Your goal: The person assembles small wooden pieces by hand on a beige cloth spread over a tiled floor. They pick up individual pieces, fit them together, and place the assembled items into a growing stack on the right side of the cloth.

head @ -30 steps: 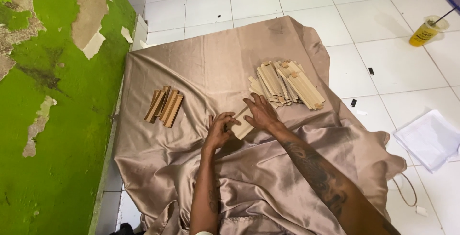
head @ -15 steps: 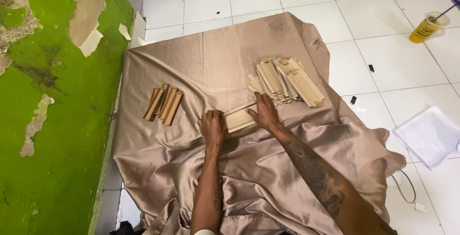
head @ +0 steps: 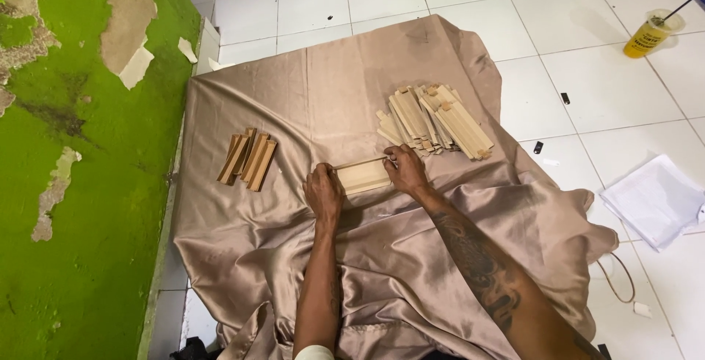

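Pale wood frame (head: 363, 176), flat on cloth (head: 308, 103), L hand (head: 324, 193) & R hand (head: 406, 171) gripping ends

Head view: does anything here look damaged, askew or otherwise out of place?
Yes. The green painted wall is peeling in large patches, bare plaster showing. The shiny beige cloth lies rumpled on the white tiled floor. Small dark bits are scattered on the tiles. The pale wooden piece between both hands looks undamaged.

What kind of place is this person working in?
Likely an informal home workshop floor: a satin cloth spread over white floor tiles, a green wall with peeling paint, and piles of wooden strips.
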